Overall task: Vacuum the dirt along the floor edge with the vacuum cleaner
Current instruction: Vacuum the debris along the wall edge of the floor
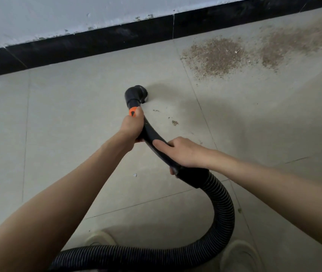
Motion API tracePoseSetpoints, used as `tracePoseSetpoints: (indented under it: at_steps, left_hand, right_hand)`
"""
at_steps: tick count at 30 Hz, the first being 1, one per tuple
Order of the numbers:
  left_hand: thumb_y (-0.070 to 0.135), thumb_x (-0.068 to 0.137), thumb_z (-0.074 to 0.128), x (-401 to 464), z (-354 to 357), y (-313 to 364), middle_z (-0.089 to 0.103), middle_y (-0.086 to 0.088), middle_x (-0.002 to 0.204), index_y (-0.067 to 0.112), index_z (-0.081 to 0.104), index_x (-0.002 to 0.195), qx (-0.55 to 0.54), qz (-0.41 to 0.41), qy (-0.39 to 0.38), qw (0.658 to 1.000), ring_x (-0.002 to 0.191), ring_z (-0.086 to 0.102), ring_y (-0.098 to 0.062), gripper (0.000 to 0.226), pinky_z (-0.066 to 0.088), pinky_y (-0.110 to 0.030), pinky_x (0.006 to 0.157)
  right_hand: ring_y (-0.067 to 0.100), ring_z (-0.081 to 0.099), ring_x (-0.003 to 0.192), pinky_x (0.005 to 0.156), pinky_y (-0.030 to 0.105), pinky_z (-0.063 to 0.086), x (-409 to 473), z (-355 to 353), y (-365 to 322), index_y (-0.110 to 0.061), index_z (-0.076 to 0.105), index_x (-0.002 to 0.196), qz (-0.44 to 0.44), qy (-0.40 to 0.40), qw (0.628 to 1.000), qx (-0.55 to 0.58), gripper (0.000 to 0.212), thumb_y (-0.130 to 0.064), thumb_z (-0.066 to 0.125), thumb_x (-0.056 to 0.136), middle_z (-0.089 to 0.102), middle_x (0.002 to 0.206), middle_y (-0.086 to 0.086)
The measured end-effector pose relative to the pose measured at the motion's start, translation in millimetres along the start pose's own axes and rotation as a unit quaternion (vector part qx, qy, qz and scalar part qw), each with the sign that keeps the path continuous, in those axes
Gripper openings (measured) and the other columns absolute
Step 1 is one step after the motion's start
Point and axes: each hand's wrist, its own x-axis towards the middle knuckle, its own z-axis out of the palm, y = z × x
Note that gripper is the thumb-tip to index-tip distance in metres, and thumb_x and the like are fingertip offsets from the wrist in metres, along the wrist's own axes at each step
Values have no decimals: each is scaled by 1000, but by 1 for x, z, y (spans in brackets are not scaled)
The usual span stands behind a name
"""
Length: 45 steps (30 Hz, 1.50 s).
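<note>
A black vacuum wand (152,134) with an orange collar ends in a round brush nozzle (136,95) that points down at the grey tiled floor (77,114). My left hand (132,126) grips the wand just below the orange collar. My right hand (181,152) grips the wand's lower curved part, index finger stretched along it. Brown dirt (215,55) lies in a wide patch to the upper right of the nozzle, spreading on toward the black skirting (97,44). A few crumbs (175,122) lie just right of the nozzle.
The ribbed black hose (223,209) loops down from the wand and runs left along the bottom of the view. Two pale shoes (99,238) (240,254) stand beside it. A white wall (58,14) rises above the skirting. A small white speck (134,175) lies on the tiles.
</note>
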Motion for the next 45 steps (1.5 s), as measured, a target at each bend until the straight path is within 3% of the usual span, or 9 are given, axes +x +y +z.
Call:
tracePoseSetpoints:
  at_steps: [6, 10, 15, 18, 23, 28, 37, 40, 45]
  left_hand:
    - [33, 94, 39, -20, -49, -52, 52, -4, 84, 5, 46, 106, -111, -55, 74, 989, 75, 55, -18, 31, 47, -30, 55]
    - [37, 94, 45, -20, -69, -71, 55, -7, 86, 5, 45, 110, -153, -97, 75, 981, 73, 58, -21, 36, 47, -32, 54]
    - [43, 98, 43, -17, -69, -78, 57, -9, 90, 3, 46, 110, -130, -109, 40, 985, 73, 60, -22, 41, 48, -34, 54]
    - [45, 99, 40, -15, -64, -74, 56, -11, 95, 5, 45, 100, -128, -120, 25, 984, 75, 57, -22, 40, 50, -36, 63]
    - [40, 100, 35, -8, -65, -77, 53, -16, 104, 4, 43, 108, -127, -111, 53, 984, 87, 55, -27, 38, 49, -40, 79]
    - [42, 100, 34, -12, -54, -93, 55, -16, 102, 0, 46, 111, -105, -122, 47, 986, 91, 56, -29, 45, 50, -42, 87]
    - [40, 99, 39, 2, -35, -54, 51, -8, 88, 4, 46, 102, -110, -103, -15, 988, 72, 53, -21, 37, 48, -33, 60]
    - [34, 97, 41, 4, -25, -45, 48, -6, 82, 9, 46, 87, -100, -93, -32, 990, 67, 51, -19, 27, 47, -31, 58]
    - [34, 97, 44, -2, -2, -39, 48, -6, 82, 10, 45, 85, -88, -89, -50, 991, 68, 51, -19, 27, 48, -30, 59]
  right_hand:
    - [16, 67, 57, 64, 28, 54, -4, 29, -18, -10, 59, 80, -39, -73, 989, -125, 65, -69, 33, 93, 72, 62, 5]
    - [18, 68, 60, 60, 29, 54, -19, 43, -10, -10, 58, 84, -46, -96, 980, -167, 66, -71, 31, 92, 71, 70, 6]
    - [10, 63, 49, 48, 19, 47, -34, 49, -1, -16, 53, 80, -11, -113, 983, -142, 58, -69, 33, 92, 67, 58, -2]
    - [15, 65, 55, 54, 23, 50, -33, 51, -4, -12, 56, 84, -14, -115, 981, -154, 61, -68, 32, 93, 69, 67, 4]
    - [14, 62, 57, 58, 23, 49, -25, 51, -12, -8, 58, 90, -12, -118, 977, -176, 69, -70, 29, 93, 72, 73, 7]
    - [17, 64, 50, 48, 23, 51, -30, 61, 2, -11, 50, 93, 50, -169, 982, -68, 57, -66, 35, 94, 69, 65, 3]
    - [18, 63, 46, 45, 21, 48, -24, 43, -1, -5, 54, 95, 43, -83, 994, -56, 65, -66, 33, 94, 68, 61, 5]
    - [19, 63, 45, 46, 22, 49, -25, 39, 4, -4, 54, 93, 59, -65, 996, -35, 65, -65, 32, 95, 66, 56, 3]
    - [20, 64, 45, 44, 22, 48, -31, 35, 18, -6, 54, 94, 88, -43, 995, 14, 65, -68, 33, 92, 63, 48, 0]
